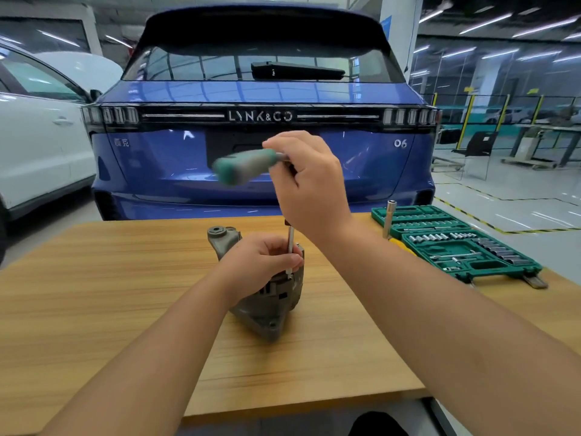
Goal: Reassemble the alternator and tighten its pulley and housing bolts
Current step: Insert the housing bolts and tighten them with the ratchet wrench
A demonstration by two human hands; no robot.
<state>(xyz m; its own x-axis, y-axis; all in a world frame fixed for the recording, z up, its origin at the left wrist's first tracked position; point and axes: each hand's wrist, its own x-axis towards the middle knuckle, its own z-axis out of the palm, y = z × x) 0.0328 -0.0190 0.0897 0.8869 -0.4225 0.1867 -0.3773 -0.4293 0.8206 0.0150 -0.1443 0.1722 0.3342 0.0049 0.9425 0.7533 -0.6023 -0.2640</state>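
Note:
The grey alternator (267, 309) stands on the wooden table (125, 278) at its middle. My left hand (261, 259) lies on top of it, fingers curled round the housing and pinching the lower end of a thin steel extension bar (290, 247). That bar rises upright to a ratchet with a green handle (245, 166), blurred and pointing left. My right hand (309, 187) grips the ratchet at its head, well above the alternator. The bar's tip and the bolt under it are hidden by my left fingers.
An open green socket set case (456, 243) lies at the table's right, with a tall socket bar (389, 218) standing by its left end. A blue car (264, 99) is parked just behind the table, a white car (37, 136) to the left.

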